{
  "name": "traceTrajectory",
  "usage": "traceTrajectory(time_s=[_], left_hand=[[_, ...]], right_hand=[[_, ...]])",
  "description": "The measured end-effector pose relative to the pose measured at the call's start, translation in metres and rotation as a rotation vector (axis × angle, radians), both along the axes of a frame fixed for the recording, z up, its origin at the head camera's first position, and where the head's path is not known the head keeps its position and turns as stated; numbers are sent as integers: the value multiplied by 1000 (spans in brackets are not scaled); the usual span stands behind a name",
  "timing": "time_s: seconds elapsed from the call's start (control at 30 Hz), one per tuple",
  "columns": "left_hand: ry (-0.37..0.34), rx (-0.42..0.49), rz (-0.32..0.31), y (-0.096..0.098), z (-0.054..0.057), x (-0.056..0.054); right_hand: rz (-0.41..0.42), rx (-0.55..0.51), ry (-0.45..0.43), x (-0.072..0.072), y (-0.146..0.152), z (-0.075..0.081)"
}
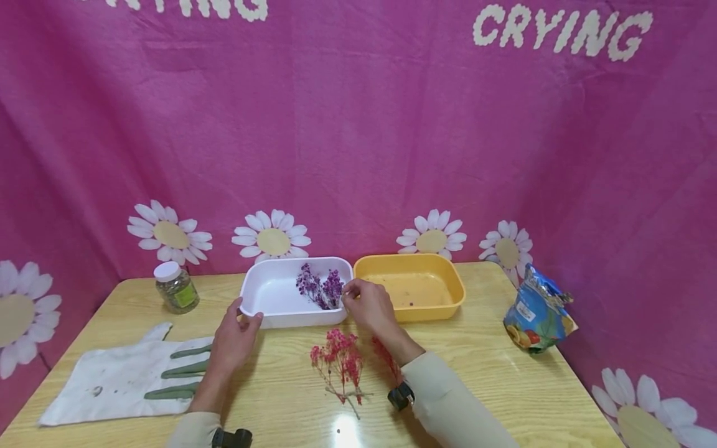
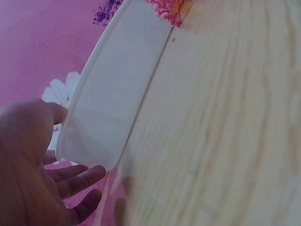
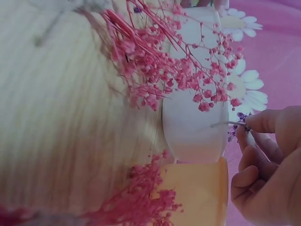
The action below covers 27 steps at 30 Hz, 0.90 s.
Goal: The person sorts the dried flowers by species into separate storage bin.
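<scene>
while gripping white tub (image 1: 302,320) by corner with left hand (image 1: 235,341) and pinching purple sprig (image 3: 241,117) with right hand (image 1: 371,305), squeeze lightly, move slowly; probably brittle.

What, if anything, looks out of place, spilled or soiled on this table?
A small purple bit lies in the yellow tray, away from the purple sprigs in the white tray. At the left, the white-and-green glove shows dark marks, perhaps dirt.

White tray (image 1: 302,320), purple flowers (image 1: 333,287) inside it, yellow tray (image 1: 431,313) beside it, pink flowers (image 1: 338,358) before it, daisy-patterned magenta cloth (image 1: 358,155) behind
</scene>
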<state>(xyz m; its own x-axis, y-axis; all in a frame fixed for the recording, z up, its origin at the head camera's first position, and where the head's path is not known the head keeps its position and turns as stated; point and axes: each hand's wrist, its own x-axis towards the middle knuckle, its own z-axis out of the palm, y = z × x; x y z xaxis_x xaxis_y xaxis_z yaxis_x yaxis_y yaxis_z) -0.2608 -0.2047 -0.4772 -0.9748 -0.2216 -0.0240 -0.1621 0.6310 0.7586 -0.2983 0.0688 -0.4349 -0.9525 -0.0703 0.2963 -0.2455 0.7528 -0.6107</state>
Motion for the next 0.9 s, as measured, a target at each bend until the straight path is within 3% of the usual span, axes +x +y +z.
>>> traceTrajectory(time_s=[0.43,0.7,0.9], left_hand=[[-20,18,9,2,-1,1],[-24,13,1,2,2,3],[-32,11,6,2,3,2]], right_hand=[[-60,10,-97,-18,-18,-1],[-26,-30,-80,-13,-12,-2],[24,-71,-24,0,-2,-4]])
